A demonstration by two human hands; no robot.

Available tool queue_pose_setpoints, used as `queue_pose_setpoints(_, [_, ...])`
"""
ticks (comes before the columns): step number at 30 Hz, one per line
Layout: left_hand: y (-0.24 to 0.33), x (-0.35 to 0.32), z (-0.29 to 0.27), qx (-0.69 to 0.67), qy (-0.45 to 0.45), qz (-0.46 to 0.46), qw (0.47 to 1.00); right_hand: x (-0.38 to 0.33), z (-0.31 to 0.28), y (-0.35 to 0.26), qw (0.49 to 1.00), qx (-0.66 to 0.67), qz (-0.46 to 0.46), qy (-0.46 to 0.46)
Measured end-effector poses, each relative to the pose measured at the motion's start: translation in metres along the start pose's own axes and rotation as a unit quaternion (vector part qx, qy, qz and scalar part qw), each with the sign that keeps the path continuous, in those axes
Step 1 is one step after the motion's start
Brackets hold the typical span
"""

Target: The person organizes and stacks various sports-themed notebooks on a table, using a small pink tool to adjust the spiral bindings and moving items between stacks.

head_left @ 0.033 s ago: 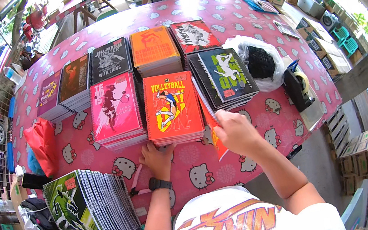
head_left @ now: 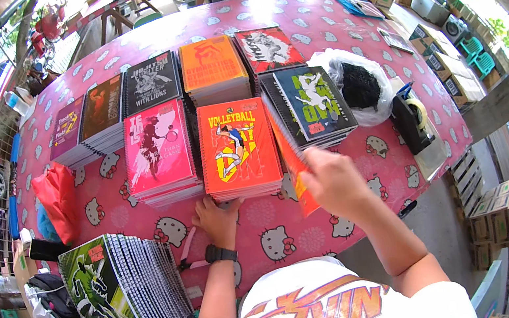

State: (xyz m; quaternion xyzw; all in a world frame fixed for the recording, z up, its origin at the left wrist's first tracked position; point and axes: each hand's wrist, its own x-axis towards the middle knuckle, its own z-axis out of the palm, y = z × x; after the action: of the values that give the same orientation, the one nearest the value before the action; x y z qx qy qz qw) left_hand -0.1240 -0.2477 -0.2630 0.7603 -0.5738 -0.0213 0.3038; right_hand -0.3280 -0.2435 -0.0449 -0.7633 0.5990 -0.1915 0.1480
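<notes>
A spiral notebook with an orange-red cover [head_left: 299,182] stands tilted on edge, gripped by my right hand [head_left: 339,179]. It leans beside the right side of a stack of red volleyball notebooks [head_left: 239,148]. Against the near edge of that stack rests my left hand [head_left: 216,221], fingers and thumb spread, holding nothing. Left of it is a stack of pink tennis notebooks [head_left: 158,144]. To the right sits a stack of dark notebooks with a white and green figure [head_left: 314,99], partly behind the held notebook's top.
More notebook stacks line the back: purple [head_left: 66,127], brown [head_left: 101,106], black [head_left: 151,81], orange [head_left: 211,62] and red-grey [head_left: 269,49]. Green soccer notebooks [head_left: 106,295] stand at the lower left. A plastic bag of black items [head_left: 359,86], a tape dispenser [head_left: 412,124] and a red cloth [head_left: 57,193] lie around.
My right hand has shifted slightly right while the tilted notebook's lower corner has risen a little. My left hand stays against the volleyball stack.
</notes>
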Motion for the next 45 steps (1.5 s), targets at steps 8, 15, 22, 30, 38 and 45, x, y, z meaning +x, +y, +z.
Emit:
queue_pose_setpoints(8, [0.006, -0.005, -0.007, 0.021, -0.007, -0.007, 1.000, 0.021, -0.039, 0.014, 0.876, 0.473, 0.017, 0.088])
queue_pose_setpoints(15, [0.004, -0.012, -0.020, -0.374, 0.035, -0.017, 0.927, 0.034, 0.108, 0.048, 0.984, 0.069, 0.124, 0.105])
queue_pose_setpoints(22, [0.014, 0.005, -0.045, -0.272, 0.018, 0.149, 0.950, 0.022, 0.098, 0.041, 0.994, 0.012, 0.112, 0.006])
queue_pose_setpoints(30, [0.038, -0.042, -0.023, -0.688, -0.159, -0.341, 0.621, -0.042, 0.170, 0.053, 0.623, 0.699, 0.346, -0.058])
queue_pose_setpoints(38, [0.063, 0.007, 0.012, -0.709, -0.098, -0.312, 0.625, 0.016, 0.192, 0.075, 0.628, 0.712, 0.312, 0.038])
queue_pose_setpoints(45, [0.051, 0.010, 0.026, -0.655, -0.160, -0.314, 0.668, 0.014, 0.148, 0.102, 0.796, 0.543, 0.256, -0.079])
